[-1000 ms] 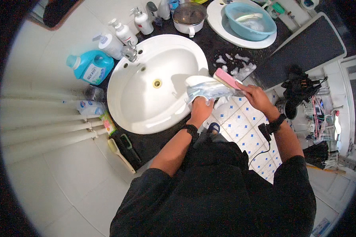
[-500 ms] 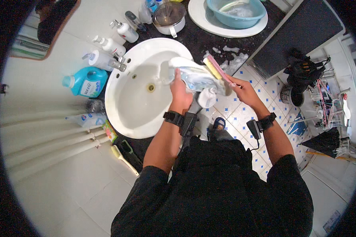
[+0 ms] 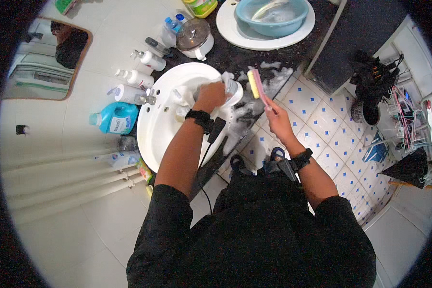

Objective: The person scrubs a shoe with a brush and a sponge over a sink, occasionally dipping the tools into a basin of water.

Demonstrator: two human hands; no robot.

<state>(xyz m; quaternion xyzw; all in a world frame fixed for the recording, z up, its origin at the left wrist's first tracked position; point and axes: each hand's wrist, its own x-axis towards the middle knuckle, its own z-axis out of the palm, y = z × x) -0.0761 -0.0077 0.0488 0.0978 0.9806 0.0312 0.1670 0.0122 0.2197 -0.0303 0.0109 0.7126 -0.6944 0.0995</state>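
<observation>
A foamy white-and-grey item (image 3: 233,92), its kind unclear, is held by the left grip (image 3: 211,96) over the sink (image 3: 151,144), while the handle of a pink brush (image 3: 259,85) is clasped in the right grip (image 3: 279,122). The item will probably be light but slippery, best grasped firmly around its middle; beside it, suds are spread on the dark table (image 3: 241,58).

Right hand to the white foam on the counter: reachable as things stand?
Likely yes. The right hand is just off the counter's edge, with nothing visible standing between it and the white foam. It grips the pink brush, though, so its fingers aren't free.
</observation>
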